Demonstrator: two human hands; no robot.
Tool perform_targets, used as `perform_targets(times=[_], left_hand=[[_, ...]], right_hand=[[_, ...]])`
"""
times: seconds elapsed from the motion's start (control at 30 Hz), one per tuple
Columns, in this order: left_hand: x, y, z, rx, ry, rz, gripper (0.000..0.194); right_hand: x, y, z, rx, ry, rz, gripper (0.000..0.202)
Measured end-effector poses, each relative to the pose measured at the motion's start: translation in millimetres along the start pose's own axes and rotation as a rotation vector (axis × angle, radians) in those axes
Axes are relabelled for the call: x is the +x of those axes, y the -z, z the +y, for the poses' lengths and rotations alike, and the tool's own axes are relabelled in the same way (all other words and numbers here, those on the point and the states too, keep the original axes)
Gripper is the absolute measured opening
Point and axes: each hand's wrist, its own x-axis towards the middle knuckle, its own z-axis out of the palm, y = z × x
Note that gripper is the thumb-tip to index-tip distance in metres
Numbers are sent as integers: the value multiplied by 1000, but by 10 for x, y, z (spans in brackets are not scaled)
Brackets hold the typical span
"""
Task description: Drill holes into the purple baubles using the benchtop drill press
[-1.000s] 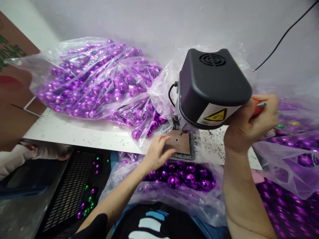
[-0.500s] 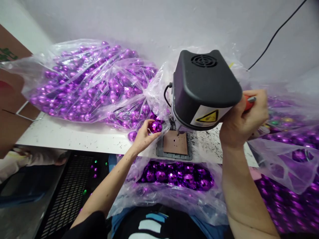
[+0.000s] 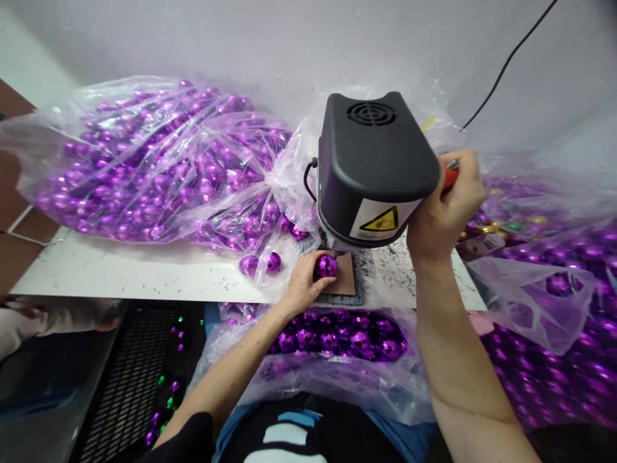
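Between the thumb and fingers of my left hand (image 3: 307, 280) is a shiny purple faceted ball (image 3: 326, 265). The hand holds it over the brown square plate (image 3: 345, 275) on the base of a black bench machine (image 3: 378, 161). My right hand (image 3: 448, 209) is closed around the machine's red-gripped lever (image 3: 450, 177) on the right side. The machine's housing hides the parts below its head. Two loose purple balls (image 3: 273, 262) lie on the white table to the left of my left hand.
A large clear bag (image 3: 144, 167) of purple balls fills the table's left side. Another open bag of balls (image 3: 332, 337) sits at my lap. More bagged balls (image 3: 554, 379) are at the right. Black flakes litter the white table (image 3: 144, 273). A black crate (image 3: 120, 379) stands lower left.
My left hand has moved right with a purple ball, from beside the base to over the brown plate. My right hand stays on the lever. The whole view has shifted slightly.
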Motion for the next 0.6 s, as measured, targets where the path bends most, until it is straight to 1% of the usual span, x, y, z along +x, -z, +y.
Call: perform_targets(times=[0.07, 0.13, 0.23, 0.3, 0.37, 0.5, 0.6], left_hand=[[10, -27, 23, 93, -57, 5, 52], [26, -35, 67, 164, -77, -14, 53], [56, -59, 148, 241, -54, -61, 49], [69, -104, 186, 274, -30, -68, 45], [73, -174, 198, 284, -3, -27, 41], [74, -308, 163, 271, 27, 95, 31], [76, -347, 137, 258, 26, 129, 35]], right_hand=[[0, -2, 1, 12, -3, 1, 60], [-4, -3, 3, 21, -4, 2, 58], [-15, -4, 5, 33, -8, -4, 57], [-19, -6, 2, 35, -12, -8, 56], [-15, -7, -5, 31, -15, -9, 57], [-16, 10, -26, 14, -7, 5, 58], [-108, 61, -37, -3, 66, 26, 49]])
